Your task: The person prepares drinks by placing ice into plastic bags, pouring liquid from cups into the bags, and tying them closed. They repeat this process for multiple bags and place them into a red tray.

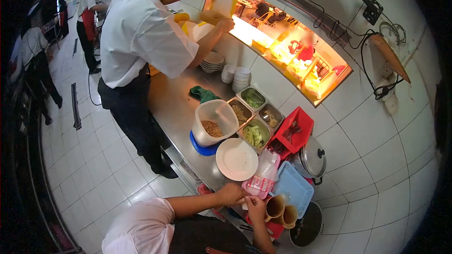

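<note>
My left hand and my right hand meet at the counter's near edge, fingers closed together. Something small and pale shows between the fingertips, too small to name. Just beyond them lies a clear plastic package with red print on a pink tray. A white plate rests on the counter past my left hand. Close to my right hand stand two tan cup-like holders. A light blue plastic basket sits behind them.
A tub of brown crumbly food, metal pans of vegetables, a red cutlery bin and a lidded pot line the steel counter. A co-worker handles yellow-and-white containers by the lit pass window.
</note>
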The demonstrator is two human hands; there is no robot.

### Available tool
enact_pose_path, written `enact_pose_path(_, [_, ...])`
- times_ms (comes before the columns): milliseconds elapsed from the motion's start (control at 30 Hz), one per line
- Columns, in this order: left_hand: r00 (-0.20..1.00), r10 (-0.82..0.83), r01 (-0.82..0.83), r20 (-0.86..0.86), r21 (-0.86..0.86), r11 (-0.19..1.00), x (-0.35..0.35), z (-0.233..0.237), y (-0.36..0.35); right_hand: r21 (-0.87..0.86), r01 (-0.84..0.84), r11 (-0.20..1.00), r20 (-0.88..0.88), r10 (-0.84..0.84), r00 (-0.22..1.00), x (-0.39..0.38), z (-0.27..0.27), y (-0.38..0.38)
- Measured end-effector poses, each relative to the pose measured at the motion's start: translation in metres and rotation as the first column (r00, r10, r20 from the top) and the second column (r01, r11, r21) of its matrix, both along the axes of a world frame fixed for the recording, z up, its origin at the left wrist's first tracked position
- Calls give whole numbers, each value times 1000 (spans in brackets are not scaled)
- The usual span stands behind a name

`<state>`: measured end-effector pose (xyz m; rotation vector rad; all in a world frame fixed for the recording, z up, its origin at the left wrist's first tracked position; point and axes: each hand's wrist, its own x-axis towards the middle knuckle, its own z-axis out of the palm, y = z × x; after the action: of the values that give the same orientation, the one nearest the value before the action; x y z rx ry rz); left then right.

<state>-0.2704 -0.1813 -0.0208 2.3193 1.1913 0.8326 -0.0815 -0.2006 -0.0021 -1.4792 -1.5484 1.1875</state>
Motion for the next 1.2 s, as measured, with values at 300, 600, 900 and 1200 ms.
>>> enact_pose_path(300, [982,-80,49,170,179,983,-7,-2,9,-188,-151,970,7,155,988,2,17,17])
enact_pose_path(600, [927,-4,15,374,-26,1000,-10,25,7,97,-202,975,82,194,978,0,-4,30])
enact_pose_path(900, [891,289,-145,350,-384,912,0,66,15,442,-2,897,38,-17,999,-41,25,6])
enact_pose_path(1200, [945,167,-63,282,-343,937,-22,128,21,547,-65,835,78,26,997,-51,44,17])
